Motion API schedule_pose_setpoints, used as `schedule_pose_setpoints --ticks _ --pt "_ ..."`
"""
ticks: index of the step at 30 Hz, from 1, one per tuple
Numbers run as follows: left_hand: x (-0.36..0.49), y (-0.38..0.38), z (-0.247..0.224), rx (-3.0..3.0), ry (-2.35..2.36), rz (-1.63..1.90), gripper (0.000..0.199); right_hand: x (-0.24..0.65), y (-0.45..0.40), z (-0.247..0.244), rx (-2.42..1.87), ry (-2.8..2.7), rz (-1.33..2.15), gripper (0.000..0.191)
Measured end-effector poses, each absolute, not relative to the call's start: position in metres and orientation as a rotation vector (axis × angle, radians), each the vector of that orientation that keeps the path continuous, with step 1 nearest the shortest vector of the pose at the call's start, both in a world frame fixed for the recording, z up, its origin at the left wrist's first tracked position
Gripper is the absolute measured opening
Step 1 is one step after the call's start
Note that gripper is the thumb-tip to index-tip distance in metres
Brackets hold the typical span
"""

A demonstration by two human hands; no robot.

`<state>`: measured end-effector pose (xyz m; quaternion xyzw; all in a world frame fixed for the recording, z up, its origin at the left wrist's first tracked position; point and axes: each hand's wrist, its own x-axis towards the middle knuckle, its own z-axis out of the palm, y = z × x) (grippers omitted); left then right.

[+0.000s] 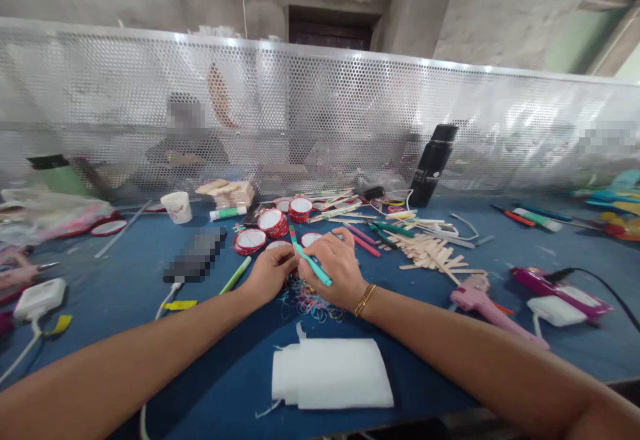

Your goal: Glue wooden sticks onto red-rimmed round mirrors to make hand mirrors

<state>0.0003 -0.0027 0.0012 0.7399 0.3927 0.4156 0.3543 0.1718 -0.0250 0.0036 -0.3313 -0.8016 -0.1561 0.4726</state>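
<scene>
Right hand (pixel 341 265) gripped a pen (pixel 317 269); left hand (pixel 270 272) curled close, its hold unclear; steady bracing seemed best.

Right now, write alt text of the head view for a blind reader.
The fingers of a person's right hand hold a turquoise pen-shaped tool beside the left hand, above colorful rubber bands on a blue table. A folded white cloth lies nearer the camera; wooden craft sticks and a pink glue gun lie to the right.
</scene>
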Motion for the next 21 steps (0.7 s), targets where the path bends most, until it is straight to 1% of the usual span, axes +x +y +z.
schedule_pose_setpoints --ticks 21 --pt "0.0011 -0.0034 0.0029 1.9 0.99 1.054 0.027 0.173 -0.0245 0.0034 -0.834 -1.928 -0.364 0.007"
